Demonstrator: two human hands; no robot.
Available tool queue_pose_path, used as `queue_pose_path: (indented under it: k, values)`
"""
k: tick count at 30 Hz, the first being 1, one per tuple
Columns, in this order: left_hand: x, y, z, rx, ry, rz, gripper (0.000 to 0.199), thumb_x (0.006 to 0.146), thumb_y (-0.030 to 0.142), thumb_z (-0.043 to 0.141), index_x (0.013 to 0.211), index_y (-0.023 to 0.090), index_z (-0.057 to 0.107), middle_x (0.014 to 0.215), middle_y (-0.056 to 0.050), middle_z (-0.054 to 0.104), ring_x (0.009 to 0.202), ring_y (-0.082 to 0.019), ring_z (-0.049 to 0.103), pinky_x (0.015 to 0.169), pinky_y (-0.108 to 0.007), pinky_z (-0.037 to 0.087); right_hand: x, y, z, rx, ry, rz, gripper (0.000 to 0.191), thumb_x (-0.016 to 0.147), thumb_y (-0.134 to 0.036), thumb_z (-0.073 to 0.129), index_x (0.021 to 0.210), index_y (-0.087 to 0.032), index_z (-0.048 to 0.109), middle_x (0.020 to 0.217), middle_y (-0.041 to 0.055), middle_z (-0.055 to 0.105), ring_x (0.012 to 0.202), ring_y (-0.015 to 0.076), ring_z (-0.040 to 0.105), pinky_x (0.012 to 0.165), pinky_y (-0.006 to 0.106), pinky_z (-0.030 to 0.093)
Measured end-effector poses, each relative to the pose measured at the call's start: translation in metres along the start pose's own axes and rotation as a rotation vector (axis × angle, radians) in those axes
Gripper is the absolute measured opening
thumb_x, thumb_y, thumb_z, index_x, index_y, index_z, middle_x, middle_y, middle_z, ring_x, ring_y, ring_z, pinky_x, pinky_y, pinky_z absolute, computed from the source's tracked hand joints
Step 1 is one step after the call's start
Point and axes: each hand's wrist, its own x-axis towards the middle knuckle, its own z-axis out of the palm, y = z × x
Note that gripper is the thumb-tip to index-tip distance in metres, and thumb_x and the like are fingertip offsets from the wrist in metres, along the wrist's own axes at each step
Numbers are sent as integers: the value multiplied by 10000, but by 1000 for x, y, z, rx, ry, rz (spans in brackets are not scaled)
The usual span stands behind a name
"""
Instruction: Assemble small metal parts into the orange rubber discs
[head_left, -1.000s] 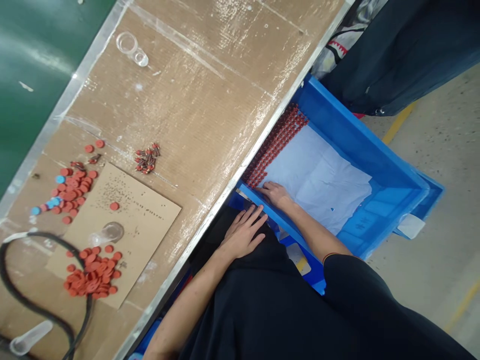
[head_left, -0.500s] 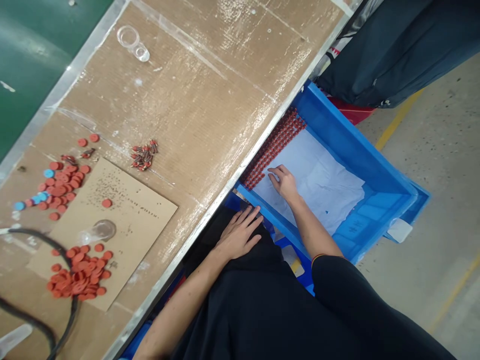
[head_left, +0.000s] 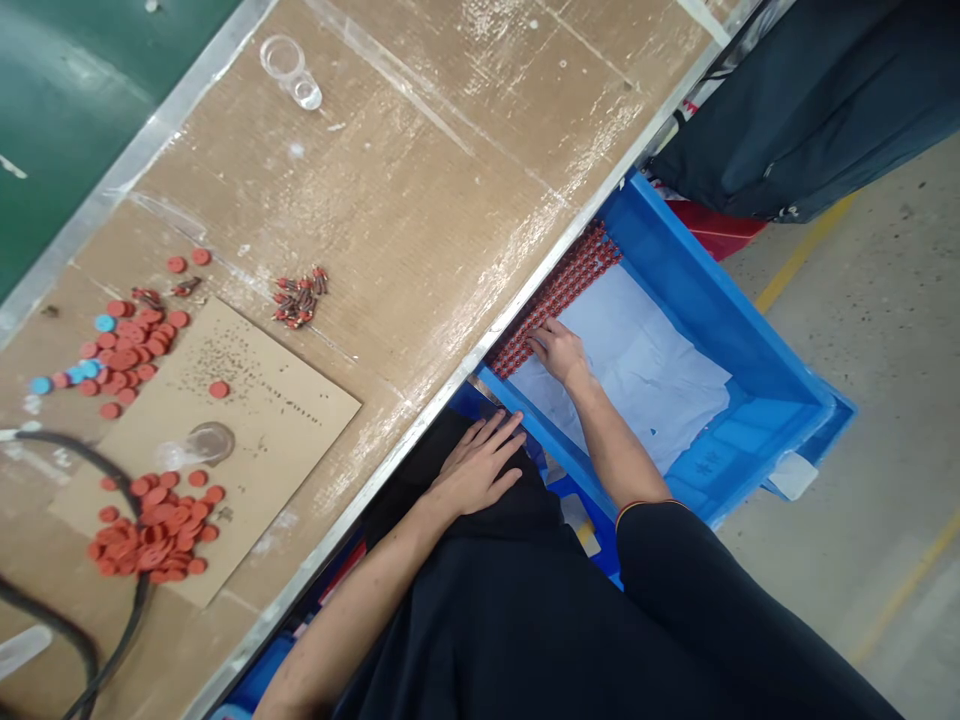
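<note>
A: Where are the small red parts (head_left: 581, 268) you're working by?
B: In tight rows inside the blue bin (head_left: 720, 285), along its side by the table (head_left: 420, 230). The white paper (head_left: 645, 365) covers much of the bin's floor beside them.

A: How will they handle for you?
B: Each looks light and fairly stiff, probably easy to roll or knock out of line. The paper looks thin and creased, so a dragging wrist could ruck it up.

A: And where should you take hold?
B: Pinch one part across its middle with fingertip and thumb, coming from above at the open edge of the rows — that spares its neighbours.

A: What are your hands doing?
B: Your right hand (head_left: 559, 350) reaches into the bin, palm down, fingers bent at the edge of the rows. You can't tell from here whether the fingertips grip a part. Your left hand (head_left: 484, 470) is outside the bin, near its closest corner, palm down on the dark cloth (head_left: 480, 570) — fingers long and slightly spread, with nothing visible in them.
</note>
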Motion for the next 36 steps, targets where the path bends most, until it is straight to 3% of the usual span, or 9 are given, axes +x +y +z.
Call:
queue_pose_path:
  k: [8, 22, 29, 36]
  values:
    - [0, -1, 2, -32, 24, 1, 531, 1059, 387, 530, 1564, 221, 530, 1753, -112, 331, 1638, -343, 315, 1288, -570, 422, -6, 2, 0, -15, 7, 12, 309, 1075, -319, 499, 1141, -218, 783, 1027, 105, 691, 938, 227, 645, 812, 318, 525]
    - [0, 0, -1, -37, 4, -3, 520, 1067, 387, 508, 1550, 199, 542, 1755, -123, 323, 1642, -350, 302, 1291, -586, 413, -11, 0, -3, 40, 27, 7, 331, 1073, -333, 493, 1188, -217, 780, 1078, 105, 709, 971, 221, 669, 848, 311, 549]
    - [1, -1, -1, -68, -32, -13, 530, 1070, 393, 498, 1561, 197, 526, 1767, -119, 293, 1654, -356, 267, 1300, -599, 392, -10, 4, -13, 64, 105, 123, 380, 1080, -319, 449, 1261, -202, 762, 1064, 116, 695, 953, 225, 679, 849, 313, 550]
    - [3, 1, -5, -86, -59, -26, 538, 1062, 377, 517, 1555, 163, 532, 1759, -143, 297, 1652, -376, 264, 1305, -629, 376, -3, 2, -11, 31, 60, 142, 350, 1052, -310, 499, 1241, -245, 786, 1084, 100, 718, 960, 226, 661, 825, 313, 546]
